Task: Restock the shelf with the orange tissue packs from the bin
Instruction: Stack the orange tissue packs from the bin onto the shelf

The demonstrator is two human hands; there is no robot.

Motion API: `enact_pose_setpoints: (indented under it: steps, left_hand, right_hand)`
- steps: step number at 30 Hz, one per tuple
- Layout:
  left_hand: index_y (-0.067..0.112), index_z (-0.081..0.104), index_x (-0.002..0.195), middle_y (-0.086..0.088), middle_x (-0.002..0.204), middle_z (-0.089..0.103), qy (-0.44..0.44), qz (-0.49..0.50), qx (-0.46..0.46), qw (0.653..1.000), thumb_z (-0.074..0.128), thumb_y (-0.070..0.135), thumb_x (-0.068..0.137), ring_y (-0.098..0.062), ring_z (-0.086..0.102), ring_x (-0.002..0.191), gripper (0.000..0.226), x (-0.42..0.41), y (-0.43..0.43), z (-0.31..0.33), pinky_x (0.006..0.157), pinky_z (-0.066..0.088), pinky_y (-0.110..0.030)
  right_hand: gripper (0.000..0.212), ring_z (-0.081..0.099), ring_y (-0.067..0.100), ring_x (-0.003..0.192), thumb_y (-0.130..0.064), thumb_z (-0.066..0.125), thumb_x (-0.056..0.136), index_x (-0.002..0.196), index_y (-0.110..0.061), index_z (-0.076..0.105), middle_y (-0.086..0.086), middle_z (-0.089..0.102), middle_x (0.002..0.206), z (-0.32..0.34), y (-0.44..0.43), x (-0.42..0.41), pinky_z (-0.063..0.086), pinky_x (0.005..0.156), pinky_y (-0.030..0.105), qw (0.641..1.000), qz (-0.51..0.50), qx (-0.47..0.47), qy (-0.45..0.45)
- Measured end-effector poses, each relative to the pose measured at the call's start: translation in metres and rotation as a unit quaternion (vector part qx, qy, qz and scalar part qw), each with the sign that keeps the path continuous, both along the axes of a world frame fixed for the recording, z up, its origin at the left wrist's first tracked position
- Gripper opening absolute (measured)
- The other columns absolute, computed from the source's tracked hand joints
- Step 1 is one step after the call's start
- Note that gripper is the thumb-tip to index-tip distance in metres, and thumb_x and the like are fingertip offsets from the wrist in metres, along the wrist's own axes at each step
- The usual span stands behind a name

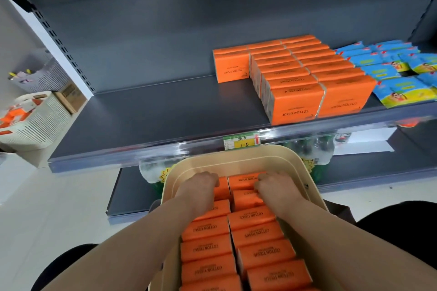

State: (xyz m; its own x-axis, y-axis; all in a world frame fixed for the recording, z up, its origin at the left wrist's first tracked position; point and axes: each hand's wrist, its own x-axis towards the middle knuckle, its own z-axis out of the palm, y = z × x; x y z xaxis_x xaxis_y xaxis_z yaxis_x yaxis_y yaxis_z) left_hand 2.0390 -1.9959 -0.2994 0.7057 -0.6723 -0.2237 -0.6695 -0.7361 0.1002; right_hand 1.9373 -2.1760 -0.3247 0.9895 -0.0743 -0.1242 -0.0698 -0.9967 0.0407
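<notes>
Left hand [200, 187] and right hand [272, 187] curl fingers round orange tissue packs [243, 181] at the far end of the beige bin [236, 155].

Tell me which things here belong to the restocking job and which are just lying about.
Job: beige bin, orange tissue packs inside it, stocked orange packs, grey shelf, left hand and right hand gripping packs.
Lying about: blue packets, white basket, grey basket, bottles below.

Orange tissue packs [208, 248] in beige bin [236, 156], more on shelf [153, 111]
</notes>
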Motion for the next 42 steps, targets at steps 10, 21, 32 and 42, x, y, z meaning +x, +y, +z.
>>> enact_pose_setpoints:
  steps: [10, 21, 32, 42]
  left_hand:
    - [0.022, 0.057, 0.111, 0.0, 0.116, 0.06, 0.002, -0.006, 0.079, 0.997, 0.047, 0.014, 0.089, -0.021, 0.057, 0.108, 0.026, 0.005, 0.003, -0.001, 0.079, 0.047, -0.032]
    - [0.016, 0.062, 0.117, -0.007, 0.122, 0.061, 0.01, -0.019, 0.147, 0.989, 0.056, 0.024, 0.09, -0.024, 0.056, 0.114, 0.029, -0.006, -0.008, -0.017, 0.092, 0.046, -0.033]
    - [0.022, 0.062, 0.111, 0.0, 0.115, 0.063, 0.043, 0.001, 0.155, 0.987, 0.053, 0.021, 0.092, -0.021, 0.06, 0.107, 0.021, -0.005, -0.003, -0.029, 0.089, 0.049, -0.032]
    - [0.017, 0.057, 0.108, -0.005, 0.111, 0.059, -0.012, -0.028, 0.036, 0.999, 0.051, 0.029, 0.082, -0.024, 0.056, 0.103, 0.029, 0.0, -0.009, 0.016, 0.086, 0.048, -0.034]
  right_hand:
    - [0.01, 0.059, 0.02, 0.071, -0.018, 0.073, 0.067, 0.073, -0.024, 0.067, -0.004, 0.062, 0.074, 0.058, 0.0, -0.004, 0.041, 0.06, 0.033, 0.995, 0.018, -0.051, -0.087]
    - [0.041, 0.054, 0.024, 0.097, -0.031, 0.05, 0.091, 0.13, -0.025, 0.042, 0.004, 0.055, 0.111, 0.049, -0.002, -0.035, 0.043, 0.079, 0.036, 0.997, 0.052, 0.05, -0.027]
    - [0.031, 0.055, 0.02, 0.098, -0.016, 0.051, 0.091, 0.121, -0.019, 0.047, 0.0, 0.057, 0.112, 0.051, 0.003, -0.036, 0.046, 0.077, 0.034, 0.995, 0.023, 0.088, -0.027]
    - [0.033, 0.056, 0.019, 0.1, -0.017, 0.05, 0.09, 0.123, -0.022, 0.047, -0.001, 0.058, 0.111, 0.059, -0.006, -0.037, 0.046, 0.081, 0.032, 0.995, -0.007, 0.071, -0.063]
